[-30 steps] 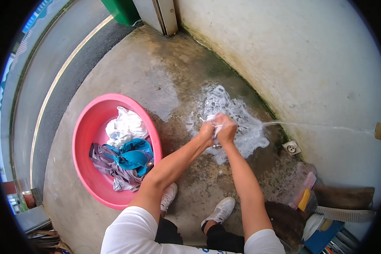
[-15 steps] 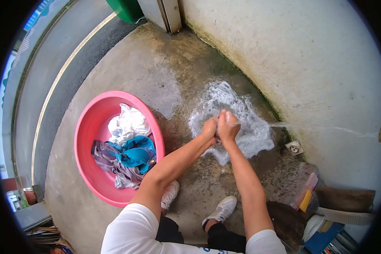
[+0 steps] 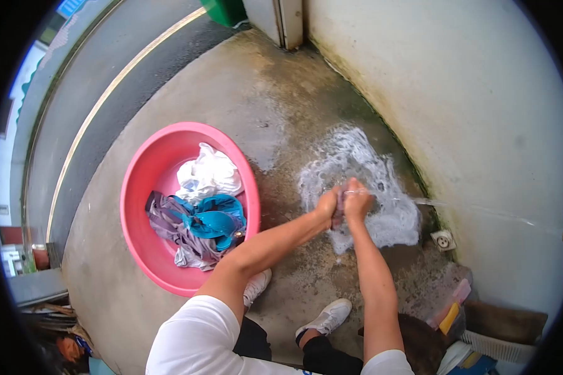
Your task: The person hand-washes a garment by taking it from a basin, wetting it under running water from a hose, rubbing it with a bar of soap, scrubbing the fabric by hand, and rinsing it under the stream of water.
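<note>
My left hand [image 3: 326,206] and my right hand [image 3: 358,202] are close together, fingers curled, above the wet floor. Between them shows a small purplish wet cloth [image 3: 339,209], mostly hidden by the fingers. A thin stream of water [image 3: 469,207] comes from the right and reaches my right hand. White suds [image 3: 391,219] spread over the concrete below. Left of my arms stands a pink basin [image 3: 131,219] holding a white garment [image 3: 209,175], a blue garment [image 3: 216,222] and a greyish-purple garment [image 3: 175,222].
A pale wall [image 3: 431,75] rises along the right, with a floor drain fitting [image 3: 443,240] at its foot. Boards and a yellow-handled item [image 3: 448,319] lie at lower right. A green bin [image 3: 225,11] stands at the top, beside the road [image 3: 100,69].
The view has shifted, so the basin and suds appear farther right. My hands remain together under the water, and more of the purplish cloth shows between them.
</note>
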`<control>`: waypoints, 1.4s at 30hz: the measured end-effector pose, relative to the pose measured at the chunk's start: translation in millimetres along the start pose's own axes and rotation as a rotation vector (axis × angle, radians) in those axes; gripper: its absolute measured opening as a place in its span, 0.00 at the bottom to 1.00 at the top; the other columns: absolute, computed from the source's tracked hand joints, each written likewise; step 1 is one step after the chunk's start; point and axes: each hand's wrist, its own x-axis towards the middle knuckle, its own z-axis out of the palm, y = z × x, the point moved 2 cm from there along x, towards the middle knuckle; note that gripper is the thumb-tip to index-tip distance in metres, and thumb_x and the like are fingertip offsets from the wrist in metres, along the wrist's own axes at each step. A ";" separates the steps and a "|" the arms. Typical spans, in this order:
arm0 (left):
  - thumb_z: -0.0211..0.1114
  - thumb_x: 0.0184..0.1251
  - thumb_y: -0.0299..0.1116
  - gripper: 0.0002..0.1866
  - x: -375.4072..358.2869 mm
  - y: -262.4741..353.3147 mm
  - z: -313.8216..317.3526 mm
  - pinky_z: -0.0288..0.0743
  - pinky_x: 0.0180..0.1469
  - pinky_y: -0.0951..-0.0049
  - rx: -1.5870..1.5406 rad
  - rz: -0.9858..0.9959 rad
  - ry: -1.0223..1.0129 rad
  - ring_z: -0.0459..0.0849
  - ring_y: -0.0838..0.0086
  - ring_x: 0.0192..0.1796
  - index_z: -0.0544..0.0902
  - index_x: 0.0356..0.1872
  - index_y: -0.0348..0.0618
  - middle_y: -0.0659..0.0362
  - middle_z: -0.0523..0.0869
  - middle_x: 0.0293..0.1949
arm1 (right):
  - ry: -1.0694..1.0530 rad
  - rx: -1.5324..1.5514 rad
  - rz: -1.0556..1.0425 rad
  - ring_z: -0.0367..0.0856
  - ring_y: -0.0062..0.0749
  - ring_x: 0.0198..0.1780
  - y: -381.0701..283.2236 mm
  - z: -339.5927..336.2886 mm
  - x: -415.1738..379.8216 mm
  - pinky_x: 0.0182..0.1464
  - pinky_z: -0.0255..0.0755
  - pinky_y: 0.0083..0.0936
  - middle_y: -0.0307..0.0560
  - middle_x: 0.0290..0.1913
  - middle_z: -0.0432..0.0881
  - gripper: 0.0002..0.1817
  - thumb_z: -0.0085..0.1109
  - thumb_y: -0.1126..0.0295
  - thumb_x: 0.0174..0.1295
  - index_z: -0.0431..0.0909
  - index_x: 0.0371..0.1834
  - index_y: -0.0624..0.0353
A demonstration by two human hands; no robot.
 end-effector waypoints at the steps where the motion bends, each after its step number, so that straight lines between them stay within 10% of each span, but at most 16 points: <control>1: 0.49 0.65 0.48 0.16 -13.7 1.4 -3.4 0.62 0.19 0.71 0.066 -0.040 -0.044 0.72 0.76 0.20 0.78 0.29 0.50 0.64 0.77 0.21 | 0.035 -0.073 -0.090 0.64 0.21 0.19 -8.5 -10.9 -1.5 0.23 0.60 0.26 0.39 0.15 0.72 0.19 0.52 0.62 0.64 0.73 0.17 0.61; 5: 0.49 0.64 0.51 0.17 -16.5 14.4 -24.1 0.53 0.13 0.78 0.018 -0.068 -0.064 0.71 0.80 0.15 0.79 0.29 0.53 0.66 0.78 0.20 | -0.190 0.462 0.130 0.61 0.17 0.27 -2.0 8.8 -12.1 0.29 0.59 0.22 0.31 0.21 0.65 0.20 0.52 0.58 0.65 0.70 0.20 0.62; 18: 0.52 0.64 0.45 0.18 5.5 74.0 -137.6 0.65 0.17 0.80 0.048 -0.043 -0.194 0.78 0.76 0.24 0.79 0.43 0.43 0.60 0.84 0.32 | -0.390 0.857 0.305 0.71 0.18 0.35 -16.2 38.9 5.8 0.40 0.67 0.18 0.35 0.33 0.74 0.04 0.56 0.75 0.60 0.73 0.37 0.60; 23: 0.52 0.64 0.52 0.25 -12.1 76.7 -94.2 0.74 0.41 0.61 0.005 0.061 -0.137 0.78 0.66 0.46 0.74 0.53 0.46 0.53 0.80 0.48 | -0.332 0.648 0.056 0.72 0.22 0.41 -36.9 22.4 -4.3 0.45 0.67 0.20 0.38 0.39 0.75 0.09 0.53 0.77 0.59 0.74 0.43 0.59; 27: 0.48 0.61 0.64 0.38 -31.0 59.2 -8.8 0.67 0.55 0.49 0.063 0.022 -0.460 0.66 0.56 0.63 0.60 0.66 0.51 0.52 0.66 0.63 | -0.343 0.591 -0.145 0.73 0.24 0.45 -39.3 -19.4 -8.6 0.48 0.67 0.21 0.41 0.41 0.76 0.09 0.47 0.72 0.65 0.73 0.44 0.61; 33: 0.55 0.62 0.59 0.34 6.6 22.0 24.6 0.69 0.56 0.59 -0.086 -0.014 -0.583 0.75 0.67 0.54 0.64 0.62 0.47 0.57 0.75 0.54 | -0.282 0.279 -0.288 0.69 0.19 0.28 -47.1 -43.9 -35.2 0.32 0.66 0.22 0.38 0.28 0.75 0.09 0.54 0.67 0.63 0.74 0.33 0.62; 37: 0.57 0.66 0.43 0.11 50.7 6.4 20.5 0.75 0.42 0.67 0.113 0.262 -0.516 0.80 0.71 0.35 0.77 0.43 0.51 0.60 0.82 0.35 | -0.159 0.040 -0.739 0.69 0.32 0.20 -61.9 -32.4 -47.3 0.24 0.63 0.28 0.43 0.19 0.72 0.13 0.66 0.65 0.53 0.73 0.22 0.61; 40: 0.56 0.66 0.37 0.09 74.0 -4.0 2.6 0.75 0.38 0.72 0.932 0.962 -0.368 0.79 0.74 0.37 0.79 0.39 0.44 0.63 0.80 0.34 | -0.016 -0.094 -0.848 0.71 0.45 0.21 -50.7 -34.4 -34.8 0.26 0.64 0.35 0.48 0.18 0.72 0.18 0.64 0.62 0.53 0.69 0.16 0.62; 42: 0.56 0.65 0.38 0.09 48.5 -6.8 18.8 0.72 0.31 0.74 0.428 0.579 -0.252 0.77 0.76 0.30 0.79 0.32 0.44 0.62 0.80 0.30 | 0.137 -0.037 -0.741 0.71 0.46 0.21 -21.4 -34.0 -5.2 0.26 0.64 0.37 0.49 0.17 0.71 0.20 0.60 0.61 0.56 0.68 0.14 0.61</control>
